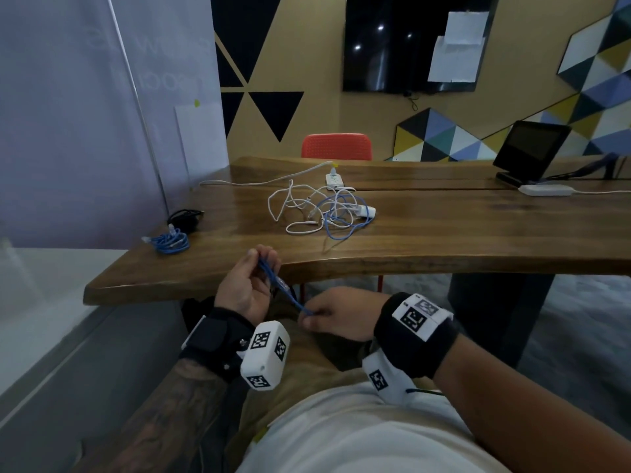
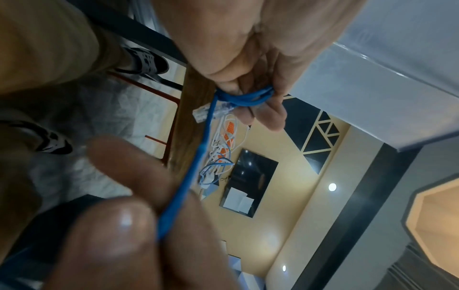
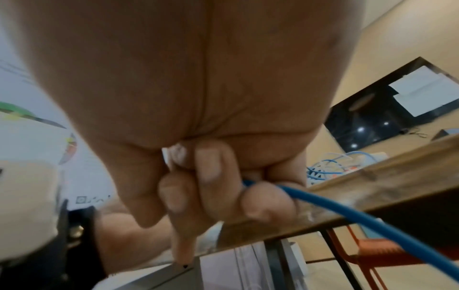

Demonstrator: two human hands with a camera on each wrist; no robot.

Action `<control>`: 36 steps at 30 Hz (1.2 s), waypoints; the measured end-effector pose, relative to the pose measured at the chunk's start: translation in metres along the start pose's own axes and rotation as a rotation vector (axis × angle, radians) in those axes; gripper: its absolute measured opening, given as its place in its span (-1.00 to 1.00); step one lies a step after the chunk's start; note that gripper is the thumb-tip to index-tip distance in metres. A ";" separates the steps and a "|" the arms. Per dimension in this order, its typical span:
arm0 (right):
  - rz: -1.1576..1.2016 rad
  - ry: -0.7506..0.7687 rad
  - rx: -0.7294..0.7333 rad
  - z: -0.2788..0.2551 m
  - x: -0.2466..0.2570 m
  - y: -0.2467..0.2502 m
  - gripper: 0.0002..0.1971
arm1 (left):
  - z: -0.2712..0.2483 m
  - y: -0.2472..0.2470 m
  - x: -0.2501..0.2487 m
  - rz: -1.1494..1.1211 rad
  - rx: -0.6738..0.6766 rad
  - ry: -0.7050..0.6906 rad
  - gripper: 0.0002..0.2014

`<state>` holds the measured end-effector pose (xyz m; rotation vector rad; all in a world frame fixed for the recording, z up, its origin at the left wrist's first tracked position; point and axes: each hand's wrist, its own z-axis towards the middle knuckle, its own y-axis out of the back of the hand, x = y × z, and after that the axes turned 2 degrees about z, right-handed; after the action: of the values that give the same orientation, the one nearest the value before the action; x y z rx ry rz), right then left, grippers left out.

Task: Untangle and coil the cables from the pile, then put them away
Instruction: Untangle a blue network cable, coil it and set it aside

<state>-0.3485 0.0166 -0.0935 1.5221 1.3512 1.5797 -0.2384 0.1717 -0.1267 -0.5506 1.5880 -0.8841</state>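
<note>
Hands [image 1: 280, 302] are gripping and coiling a blue cable [image 1: 285, 295]; one blue coil [image 1: 169, 241] is lying finished, the tangled pile [image 1: 324, 209] still waiting on the table [image 1: 444, 233].

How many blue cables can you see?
3: one coiled at the table's left end, one tangled among white cables mid-table, one stretched between both hands. The tangle may hide more.
</note>
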 end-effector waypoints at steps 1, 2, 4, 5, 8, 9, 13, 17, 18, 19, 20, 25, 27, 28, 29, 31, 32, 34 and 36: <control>-0.008 0.035 -0.017 -0.001 0.004 0.003 -0.70 | 0.001 0.001 0.004 0.036 -0.018 -0.008 -0.77; -0.012 0.073 -0.042 -0.003 0.007 0.005 -0.71 | 0.001 0.001 0.009 0.081 -0.019 -0.021 -0.78; -0.001 0.120 -0.145 -0.008 0.013 0.008 -0.74 | 0.000 0.000 0.018 0.209 0.031 -0.096 -0.78; 0.013 0.133 -0.225 -0.010 0.013 0.011 -0.77 | -0.002 0.000 0.022 0.297 0.076 -0.151 -0.79; 0.080 0.164 -0.478 -0.012 0.004 0.019 -0.86 | -0.012 0.000 0.027 0.694 0.266 -0.267 -0.82; 0.113 0.164 -0.547 -0.012 -0.001 0.021 -0.87 | -0.017 -0.002 0.027 0.778 0.355 -0.251 -0.80; 0.350 0.094 -0.770 -0.011 -0.026 0.028 -0.94 | -0.033 -0.017 0.025 0.670 0.534 0.048 -0.62; 0.560 0.081 -0.795 -0.002 -0.046 0.017 -0.86 | -0.041 -0.029 0.016 0.582 0.555 0.297 -0.69; 0.554 0.077 -0.797 0.000 -0.048 0.013 -0.84 | -0.043 -0.029 0.014 0.582 0.578 0.329 -0.72; 0.540 0.079 -0.799 0.002 -0.048 0.011 -0.83 | -0.044 -0.028 0.011 0.573 0.603 0.362 -0.74; 0.517 0.085 -0.809 0.003 -0.049 0.009 -0.82 | -0.044 -0.027 0.009 0.546 0.616 0.393 -0.74; 0.531 0.116 -0.670 0.009 -0.045 0.006 -0.79 | -0.041 -0.029 0.002 0.179 0.564 0.434 -0.70; 0.484 0.040 -0.488 0.010 -0.037 -0.002 -0.77 | -0.039 -0.031 0.000 0.009 0.492 0.376 -0.73; 0.435 -0.009 -0.371 0.009 -0.033 -0.005 -0.78 | -0.037 -0.031 -0.001 -0.050 0.439 0.339 -0.75; 0.408 -0.041 -0.268 0.007 -0.028 -0.007 -0.80 | -0.034 -0.031 -0.002 -0.080 0.386 0.299 -0.77; 0.358 -0.057 -0.156 0.004 -0.022 -0.006 -0.79 | -0.027 -0.027 -0.002 -0.064 0.267 0.211 -0.80; 0.295 -0.057 -0.129 0.002 -0.020 -0.004 -0.77 | -0.023 -0.025 -0.001 -0.047 0.206 0.168 -0.80; 0.170 -0.052 -0.084 -0.001 -0.014 -0.002 -0.74 | -0.019 -0.020 0.003 -0.003 0.114 0.092 -0.80; 0.144 -0.032 -0.090 -0.005 -0.009 -0.002 -0.74 | -0.014 -0.016 0.006 0.076 0.039 0.024 -0.80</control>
<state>-0.3519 0.0075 -0.0985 1.6128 1.1596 1.6727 -0.2555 0.1613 -0.1174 -0.4506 1.5999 -0.8657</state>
